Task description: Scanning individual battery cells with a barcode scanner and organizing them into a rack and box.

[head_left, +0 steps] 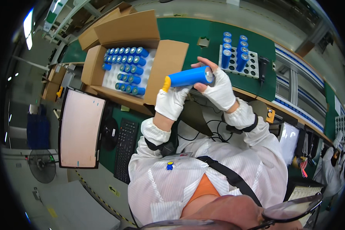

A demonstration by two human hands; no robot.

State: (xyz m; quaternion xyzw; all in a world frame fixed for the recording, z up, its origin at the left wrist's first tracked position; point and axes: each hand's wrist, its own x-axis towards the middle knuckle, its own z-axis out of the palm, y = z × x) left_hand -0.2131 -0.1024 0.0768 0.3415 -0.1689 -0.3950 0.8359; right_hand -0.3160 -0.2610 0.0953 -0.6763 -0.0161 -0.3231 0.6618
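A large blue cylindrical battery cell (pixel 189 77) is held between my two hands, lying nearly level with its metal end toward the right. My left hand (pixel 170 102), in a white fingerless glove with a yellow finger cover, grips its left end. At its right end, my right hand (pixel 221 91), gloved the same way, holds the cell between thumb and fingers. To the left, an open cardboard box (pixel 166 71) contains a white tray (pixel 110 78) with rows of similar blue cells (pixel 136 70). Some tray places on the left side hold no cells.
Several blue cells (pixel 242 57) stand in a white holed rack (pixel 253 68) on the green bench (pixel 184 32). Beside it lies a black handheld tool (pixel 263 69). A monitor (pixel 82 128) and keyboard (pixel 126 149) are at left. Conveyor rails (pixel 295 76) run along the right; another person's sleeve (pixel 326 168) shows beyond.
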